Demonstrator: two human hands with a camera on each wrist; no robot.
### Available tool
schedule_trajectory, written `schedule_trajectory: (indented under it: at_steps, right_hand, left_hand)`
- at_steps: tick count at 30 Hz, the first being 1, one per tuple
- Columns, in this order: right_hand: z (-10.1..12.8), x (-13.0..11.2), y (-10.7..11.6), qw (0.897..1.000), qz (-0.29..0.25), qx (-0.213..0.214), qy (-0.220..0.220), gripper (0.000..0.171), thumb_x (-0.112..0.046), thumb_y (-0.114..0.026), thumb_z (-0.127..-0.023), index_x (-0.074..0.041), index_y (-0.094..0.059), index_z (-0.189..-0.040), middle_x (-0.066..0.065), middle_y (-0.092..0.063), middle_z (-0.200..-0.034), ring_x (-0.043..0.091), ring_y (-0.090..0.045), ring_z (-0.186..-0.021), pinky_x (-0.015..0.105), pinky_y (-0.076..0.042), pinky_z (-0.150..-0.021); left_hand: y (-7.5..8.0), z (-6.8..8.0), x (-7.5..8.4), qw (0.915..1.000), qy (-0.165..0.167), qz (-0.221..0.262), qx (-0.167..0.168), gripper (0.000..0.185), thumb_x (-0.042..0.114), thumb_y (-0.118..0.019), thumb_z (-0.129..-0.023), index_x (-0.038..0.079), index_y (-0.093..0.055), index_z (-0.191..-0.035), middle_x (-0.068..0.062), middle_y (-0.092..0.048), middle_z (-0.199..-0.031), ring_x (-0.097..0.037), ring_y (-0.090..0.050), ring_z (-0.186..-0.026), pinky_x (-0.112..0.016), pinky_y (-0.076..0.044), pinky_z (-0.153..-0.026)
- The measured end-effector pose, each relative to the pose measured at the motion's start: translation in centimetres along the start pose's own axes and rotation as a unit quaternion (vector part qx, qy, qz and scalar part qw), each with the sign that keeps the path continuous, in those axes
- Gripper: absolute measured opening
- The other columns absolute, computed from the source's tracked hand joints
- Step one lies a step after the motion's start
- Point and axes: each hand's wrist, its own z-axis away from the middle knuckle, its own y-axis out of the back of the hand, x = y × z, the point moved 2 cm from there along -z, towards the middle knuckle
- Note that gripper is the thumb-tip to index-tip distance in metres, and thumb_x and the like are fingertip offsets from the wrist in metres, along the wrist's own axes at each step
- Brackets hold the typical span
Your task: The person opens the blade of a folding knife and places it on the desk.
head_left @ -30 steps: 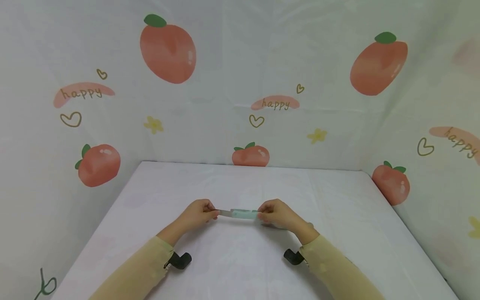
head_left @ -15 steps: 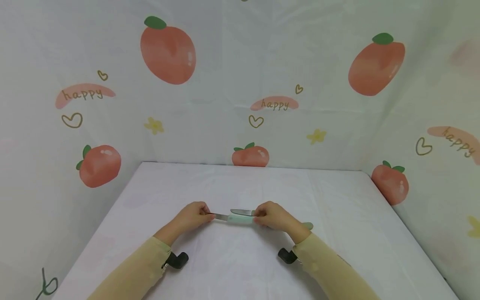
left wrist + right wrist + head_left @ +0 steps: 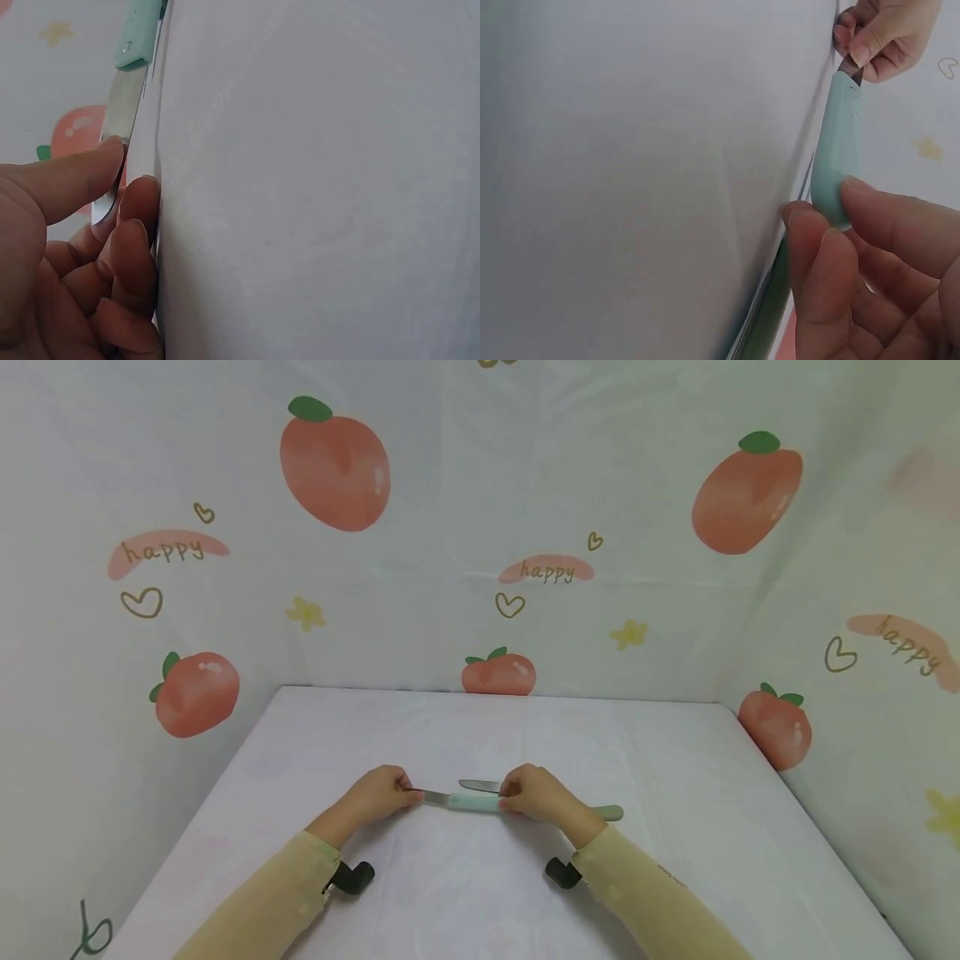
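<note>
A knife with a mint-green handle (image 3: 474, 802) is held level between the two hands, just above the white table. My left hand (image 3: 378, 792) pinches its metal blade (image 3: 120, 109) between thumb and fingers, covering much of the tip end. At the other end, my right hand (image 3: 536, 793) pinches the butt of the handle (image 3: 836, 150). Behind the right hand lies a second knife, whose blade (image 3: 478, 786) shows to the left and whose darker green handle (image 3: 609, 812) shows to the right. Its middle is hidden by that hand.
The table (image 3: 360, 727) has a white cover. Around its back and sides hangs a white cloth (image 3: 420, 527) printed with fruit, hearts and words. Each wrist carries a small black camera, the left camera (image 3: 354, 878) and the right camera (image 3: 562, 872).
Both hands have moved a little left and toward me with the mint-handled knife. More of the second knife now shows on both sides of the right hand.
</note>
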Motion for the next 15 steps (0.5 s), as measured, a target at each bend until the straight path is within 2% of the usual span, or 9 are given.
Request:
schedule_trajectory:
  at_steps: [6,15]
  right_hand:
    - [0.0,-0.6,-0.3,1.0,0.023,-0.002,-0.015,0.007,-0.01,-0.078,-0.086,-0.01,-0.072,-0.082,-0.005,-0.063,-0.064,0.01,-0.055,-0.057,0.026,-0.046,-0.058]
    - [0.1,-1.2,-0.4,0.998,0.068,0.015,-0.01,0.009,-0.011,-0.08,-0.084,-0.01,-0.071,-0.082,-0.005,-0.061,-0.071,0.012,-0.053,-0.065,0.028,-0.045,-0.061]
  left_hand:
    - [0.3,0.2,-0.3,0.9997,0.008,-0.022,-0.002,0.027,0.03,-0.077,-0.089,0.01,-0.062,-0.079,0.001,-0.058,-0.066,-0.014,-0.05,-0.064,-0.028,-0.04,-0.059]
    - [0.2,0.3,-0.4,0.9996,0.014,-0.024,-0.003,0.029,0.031,-0.077,-0.088,0.009,-0.062,-0.079,0.0,-0.057,-0.071,-0.015,-0.051,-0.068,-0.029,-0.041,-0.06]
